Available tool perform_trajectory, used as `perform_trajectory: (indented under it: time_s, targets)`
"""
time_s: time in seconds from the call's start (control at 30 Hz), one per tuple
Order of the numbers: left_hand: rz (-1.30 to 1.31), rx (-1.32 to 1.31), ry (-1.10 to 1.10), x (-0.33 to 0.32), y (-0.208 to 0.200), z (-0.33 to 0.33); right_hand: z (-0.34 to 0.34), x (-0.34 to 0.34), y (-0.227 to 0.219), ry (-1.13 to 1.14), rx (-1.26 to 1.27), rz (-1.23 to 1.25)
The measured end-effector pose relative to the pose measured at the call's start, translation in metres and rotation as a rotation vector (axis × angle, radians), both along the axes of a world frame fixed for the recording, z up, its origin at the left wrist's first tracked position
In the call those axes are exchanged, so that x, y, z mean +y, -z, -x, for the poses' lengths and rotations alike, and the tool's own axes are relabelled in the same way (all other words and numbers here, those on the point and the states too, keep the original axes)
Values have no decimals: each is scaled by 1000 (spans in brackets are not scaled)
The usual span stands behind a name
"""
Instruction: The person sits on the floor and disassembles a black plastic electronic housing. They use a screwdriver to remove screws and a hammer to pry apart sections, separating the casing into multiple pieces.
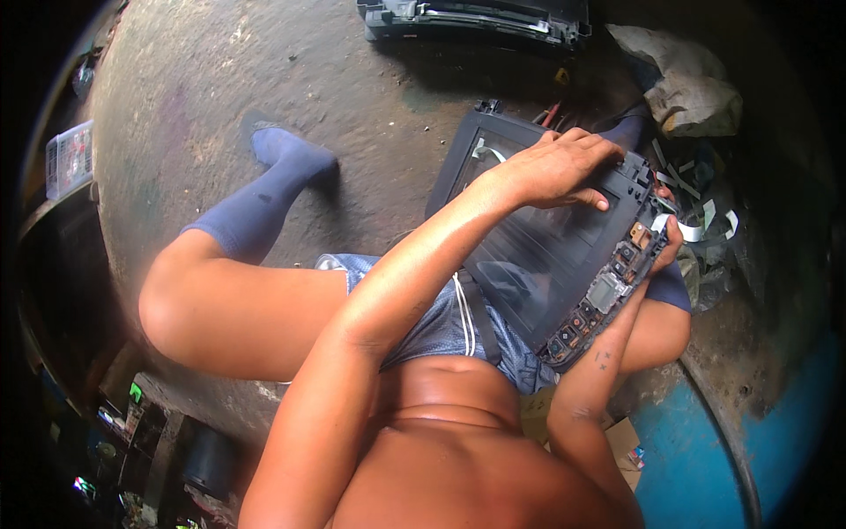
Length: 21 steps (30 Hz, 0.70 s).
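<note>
A black flatbed scanner unit point(529, 264), apparently from a printer, rests tilted across my lap with its glass facing up. Along its right side runs an exposed control strip point(608, 291) with buttons and a small display. My left hand point(564, 172) reaches across the glass and grips the far right corner, fingers curled toward the edge and thumb lying on the frame. From below and outside, my right hand point(667, 249) holds the right edge by the control strip, its palm mostly hidden. White ribbon cable point(692, 231) hangs out beside that hand.
Another black printer part point(476, 22) lies on the stained floor point(388, 115) at the far side. A crumpled pale sack point(696, 97) and loose strips and scraps lie at right. A dark hose point(718, 423) crosses a blue surface point(687, 450). At far left stands a clear plastic basket point(70, 159).
</note>
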State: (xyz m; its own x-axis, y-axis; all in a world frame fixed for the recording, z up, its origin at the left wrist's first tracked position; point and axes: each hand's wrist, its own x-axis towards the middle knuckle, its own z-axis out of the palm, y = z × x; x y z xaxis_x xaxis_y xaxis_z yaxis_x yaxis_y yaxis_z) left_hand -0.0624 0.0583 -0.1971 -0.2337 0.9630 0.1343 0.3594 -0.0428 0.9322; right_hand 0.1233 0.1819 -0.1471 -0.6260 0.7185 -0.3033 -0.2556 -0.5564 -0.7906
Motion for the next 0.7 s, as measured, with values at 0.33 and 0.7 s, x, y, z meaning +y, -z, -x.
perform_trajectory:
  time_s: [0.33, 0.7]
  targets:
    - [94, -565, -320, -52, -48, 55, 106, -63, -28, -157, -11, -148]
    - [-153, -1066, -544, -88, -93, 62, 164, -148, -86, 68, 46, -341]
